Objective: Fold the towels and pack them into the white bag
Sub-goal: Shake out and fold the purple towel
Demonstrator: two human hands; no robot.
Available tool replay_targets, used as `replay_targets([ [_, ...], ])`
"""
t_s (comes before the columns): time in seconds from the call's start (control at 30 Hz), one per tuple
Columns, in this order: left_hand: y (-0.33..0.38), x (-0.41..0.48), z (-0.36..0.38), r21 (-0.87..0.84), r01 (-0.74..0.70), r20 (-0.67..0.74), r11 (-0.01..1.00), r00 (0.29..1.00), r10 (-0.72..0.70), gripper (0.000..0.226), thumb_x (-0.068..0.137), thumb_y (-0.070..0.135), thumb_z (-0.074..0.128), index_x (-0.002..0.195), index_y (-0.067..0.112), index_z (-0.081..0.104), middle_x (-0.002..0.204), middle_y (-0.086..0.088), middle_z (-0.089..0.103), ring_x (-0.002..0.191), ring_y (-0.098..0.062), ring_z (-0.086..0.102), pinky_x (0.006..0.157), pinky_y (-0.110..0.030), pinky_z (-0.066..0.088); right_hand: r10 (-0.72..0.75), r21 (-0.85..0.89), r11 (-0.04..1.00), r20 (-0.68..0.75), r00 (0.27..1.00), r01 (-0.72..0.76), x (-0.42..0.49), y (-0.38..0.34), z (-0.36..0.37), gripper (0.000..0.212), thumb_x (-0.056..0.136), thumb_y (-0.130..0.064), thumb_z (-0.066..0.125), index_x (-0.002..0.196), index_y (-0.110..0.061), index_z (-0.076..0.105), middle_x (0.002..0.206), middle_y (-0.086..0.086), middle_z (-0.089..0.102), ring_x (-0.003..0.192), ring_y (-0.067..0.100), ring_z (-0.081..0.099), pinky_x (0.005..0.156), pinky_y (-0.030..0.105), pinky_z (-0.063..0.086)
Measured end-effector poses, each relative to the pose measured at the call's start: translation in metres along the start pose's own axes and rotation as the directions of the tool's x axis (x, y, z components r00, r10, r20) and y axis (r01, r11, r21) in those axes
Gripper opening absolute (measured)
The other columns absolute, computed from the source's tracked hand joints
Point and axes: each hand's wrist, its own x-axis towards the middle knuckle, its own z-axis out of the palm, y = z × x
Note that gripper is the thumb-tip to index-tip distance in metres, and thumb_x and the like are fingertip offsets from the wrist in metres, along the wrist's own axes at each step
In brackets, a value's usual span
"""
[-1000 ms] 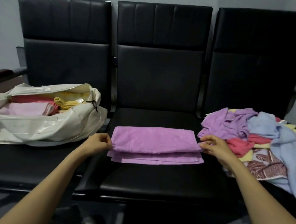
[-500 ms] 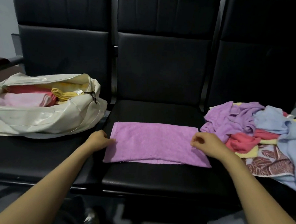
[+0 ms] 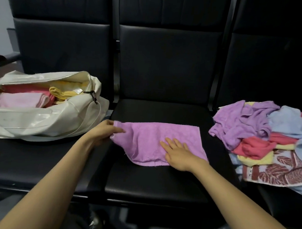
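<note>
A folded purple towel (image 3: 152, 140) lies on the middle black seat (image 3: 153, 181). My left hand (image 3: 105, 131) pinches the towel's left end and lifts it slightly off the seat. My right hand (image 3: 177, 153) lies flat with straight fingers on the towel's right half, pressing it down. The white bag (image 3: 41, 121) sits open on the left seat, holding folded pink, red and yellow towels. A loose pile of towels (image 3: 261, 136), purple, blue, red, yellow and one patterned, covers the right seat.
Three black chairs stand side by side with tall backrests (image 3: 167, 62) behind. A dark armrest (image 3: 2, 59) sticks out at the far left. The bag's zip pull (image 3: 93, 95) hangs at its right end.
My right hand let go of the towel's right end and moved onto its middle, fingers flat. My left hand raised the left end. The view tilted down and closer.
</note>
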Motion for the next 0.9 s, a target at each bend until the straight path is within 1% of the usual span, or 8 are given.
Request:
replay_targets([
  [0.07,0.012,-0.007,0.006,-0.153,-0.079,0.034,0.985,0.996,0.085,0.054,0.082,-0.008,0.066,0.128,0.013,0.044,0.100,-0.012,0.060,0.082,-0.022,0.064,0.056,-0.025,0.058,-0.008,0.019,1.000,-0.023,1.000,0.009,0.002,-0.004,0.001,0.057,0.104,-0.029,0.021,0.154,-0.028,-0.004,0.161,-0.003,-0.015,0.148,0.022,-0.014,0.119,0.044,-0.007],
  [0.17,0.025,-0.015,0.026,-0.131,-0.216,0.133,0.968,0.963,0.233,0.076,0.084,-0.008,0.064,0.138,0.033,0.031,0.115,-0.011,0.057,0.099,-0.028,0.064,0.064,-0.034,0.059,-0.056,0.103,0.993,-0.089,0.994,0.066,0.003,-0.001,-0.007,0.052,0.104,-0.026,0.027,0.155,-0.027,0.014,0.163,-0.002,0.001,0.150,0.020,0.000,0.120,0.037,0.002],
  [0.3,0.031,-0.015,0.076,-0.170,-0.282,0.221,0.944,0.923,0.315,0.081,0.088,-0.012,0.056,0.146,0.033,0.023,0.119,-0.012,0.061,0.098,-0.023,0.065,0.078,-0.036,0.056,-0.024,0.334,0.938,-0.210,0.977,0.094,-0.004,0.013,-0.022,0.042,0.103,-0.014,0.032,0.143,-0.020,0.045,0.152,-0.002,0.039,0.139,0.015,0.035,0.114,0.027,0.023],
  [0.5,0.032,-0.009,0.144,-0.116,-0.243,0.362,0.963,0.893,0.269,0.079,0.092,-0.003,0.054,0.151,0.029,0.013,0.116,0.001,0.063,0.095,-0.015,0.065,0.083,-0.033,0.054,0.127,0.520,0.854,-0.245,0.961,0.020,-0.018,0.042,-0.026,0.041,0.104,-0.018,0.032,0.142,-0.024,0.045,0.140,0.002,0.051,0.120,0.019,0.052,0.101,0.033,0.042],
  [0.6,0.027,-0.011,0.169,-0.063,-0.232,0.434,0.971,0.869,0.236,0.077,0.094,0.003,0.053,0.152,0.028,0.010,0.119,0.003,0.062,0.092,-0.019,0.059,0.075,-0.029,0.050,0.309,0.769,0.639,-0.284,0.908,0.023,-0.015,0.057,-0.025,0.038,0.103,-0.018,0.034,0.138,-0.022,0.049,0.126,0.003,0.059,0.106,0.016,0.059,0.086,0.029,0.048],
  [0.7,0.022,-0.010,0.189,-0.060,-0.178,0.473,0.982,0.862,0.185,0.072,0.098,0.012,0.052,0.153,0.025,0.008,0.132,-0.005,0.055,0.097,-0.015,0.062,0.080,-0.027,0.052,0.446,0.986,0.169,-0.087,0.891,0.011,-0.011,0.073,-0.026,0.028,0.098,-0.021,0.044,0.115,-0.012,0.064,0.107,0.010,0.068,0.094,0.022,0.065,0.077,0.031,0.053],
  [0.8,0.018,-0.005,0.196,-0.033,-0.155,0.425,0.987,0.892,0.154,0.056,0.101,0.016,0.047,0.150,0.018,0.020,0.114,-0.002,0.057,0.088,-0.017,0.067,0.073,-0.026,0.056,0.552,0.973,0.211,-0.041,0.833,-0.092,-0.012,0.086,-0.026,0.035,0.096,-0.041,0.048,0.105,-0.014,0.067,0.096,0.007,0.070,0.091,0.024,0.065,0.082,0.035,0.052],
  [0.9,0.015,0.004,0.189,0.027,-0.174,0.278,0.984,0.947,0.160,0.044,0.098,0.010,0.049,0.140,0.011,0.037,0.117,-0.004,0.056,0.081,-0.015,0.064,0.069,-0.024,0.054,0.563,0.938,0.347,-0.201,0.802,-0.009,-0.020,0.087,-0.029,0.034,0.095,-0.040,0.053,0.117,-0.017,0.065,0.111,-0.003,0.067,0.103,0.018,0.061,0.093,0.036,0.048],
])
